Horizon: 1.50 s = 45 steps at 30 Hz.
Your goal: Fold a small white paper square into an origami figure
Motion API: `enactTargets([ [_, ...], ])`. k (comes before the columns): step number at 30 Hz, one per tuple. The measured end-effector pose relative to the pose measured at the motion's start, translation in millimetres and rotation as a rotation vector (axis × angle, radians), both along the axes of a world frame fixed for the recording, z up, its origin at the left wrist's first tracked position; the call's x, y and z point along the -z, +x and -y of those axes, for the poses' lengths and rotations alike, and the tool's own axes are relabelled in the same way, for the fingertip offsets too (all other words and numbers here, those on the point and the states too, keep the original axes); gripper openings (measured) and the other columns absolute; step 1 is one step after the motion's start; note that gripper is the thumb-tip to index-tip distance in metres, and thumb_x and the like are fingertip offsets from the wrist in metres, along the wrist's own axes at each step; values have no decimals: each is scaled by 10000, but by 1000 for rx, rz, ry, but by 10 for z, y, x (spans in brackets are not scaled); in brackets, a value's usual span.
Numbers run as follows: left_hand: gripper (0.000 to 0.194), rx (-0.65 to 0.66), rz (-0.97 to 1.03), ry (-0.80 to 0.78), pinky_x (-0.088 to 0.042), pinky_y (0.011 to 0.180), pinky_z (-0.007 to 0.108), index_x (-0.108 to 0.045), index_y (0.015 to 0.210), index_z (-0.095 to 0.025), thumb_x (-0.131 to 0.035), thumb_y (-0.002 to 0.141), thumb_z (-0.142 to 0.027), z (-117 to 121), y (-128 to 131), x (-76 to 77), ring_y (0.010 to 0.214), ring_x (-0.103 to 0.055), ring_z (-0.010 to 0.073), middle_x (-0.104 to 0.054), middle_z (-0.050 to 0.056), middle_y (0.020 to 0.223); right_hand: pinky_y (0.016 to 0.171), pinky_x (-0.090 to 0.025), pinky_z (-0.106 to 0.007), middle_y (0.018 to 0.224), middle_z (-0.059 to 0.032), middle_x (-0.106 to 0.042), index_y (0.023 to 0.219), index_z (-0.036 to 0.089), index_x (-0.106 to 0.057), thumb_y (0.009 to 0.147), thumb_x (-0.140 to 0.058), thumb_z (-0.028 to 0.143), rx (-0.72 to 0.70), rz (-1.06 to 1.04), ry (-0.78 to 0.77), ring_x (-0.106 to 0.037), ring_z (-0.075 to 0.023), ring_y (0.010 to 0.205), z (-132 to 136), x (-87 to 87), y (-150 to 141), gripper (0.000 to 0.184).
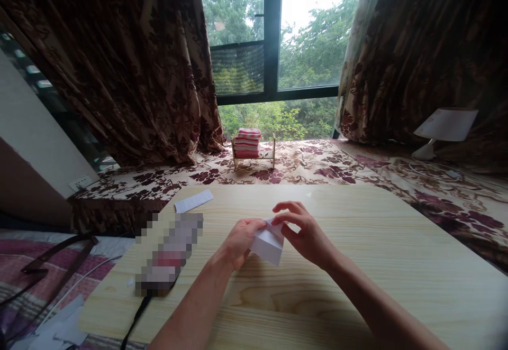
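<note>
Tabletop (377, 233), illegible printed strip (193, 201), held paper (268, 247)

One folded paper (268, 248), one white strip (194, 201), one table (345, 228), one rack (273, 154), one lamp (448, 123) and two patterned curtains (154, 64) (416, 64) show.

Wood-grain table (357, 244), floral-covered window ledge (305, 162), side items.
Faintly marked white strip (194, 201) at table's far-left corner; pixelated object (169, 255) with black strap (138, 313) near left edge. On ledge, beyond table's far edge: small rack (268, 155) holding folded red-and-white cloths (247, 143); white-shaded lamp (446, 124) toward right end. Floral curtains (159, 64) flank window (272, 48).
</note>
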State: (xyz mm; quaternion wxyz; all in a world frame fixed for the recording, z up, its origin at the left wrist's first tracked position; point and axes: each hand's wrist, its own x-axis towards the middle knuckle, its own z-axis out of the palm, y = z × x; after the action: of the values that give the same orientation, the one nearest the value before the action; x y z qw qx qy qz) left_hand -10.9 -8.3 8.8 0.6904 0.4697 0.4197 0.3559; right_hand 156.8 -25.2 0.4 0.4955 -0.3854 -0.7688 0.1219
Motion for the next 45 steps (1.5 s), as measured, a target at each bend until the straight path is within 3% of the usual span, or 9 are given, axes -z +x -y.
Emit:
enactTargets([
  [9, 134, 22, 58, -35, -300, 470, 206, -642, 674, -101, -591, 637, -219, 15, -12, -44, 484, -470, 85, -575, 5, 554, 827, -474, -382, 1016, -58, -596, 803, 231, -657, 760, -501, 11, -6, 17, -7, -509, -213, 992, -14, 20, 32, 273],
  [26, 206, 31, 129, -99, -306, 485, 212, -652, 758, -77, -584, 623, -216, -11, -16, -32, 510, -504, 101, -614, 43, 622, 845, -477, -393, 1064, -65, -587, 780, 234, -646, 806, -529, 71, -75, 84, -28, -511, -218, 1037, -18, -53, 120, 203],
  [45, 184, 86, 152, -43, -296, 521, 216, -681, 731, -73, -591, 593, -155, 3, -22, -39, 544, -470, 96, -604, 36, 616, 825, -481, -386, 1062, -62, -592, 800, 241, -672, 797, -523, 35, -95, 131, 18, -504, -214, 1033, -37, -65, 158, 255],
])
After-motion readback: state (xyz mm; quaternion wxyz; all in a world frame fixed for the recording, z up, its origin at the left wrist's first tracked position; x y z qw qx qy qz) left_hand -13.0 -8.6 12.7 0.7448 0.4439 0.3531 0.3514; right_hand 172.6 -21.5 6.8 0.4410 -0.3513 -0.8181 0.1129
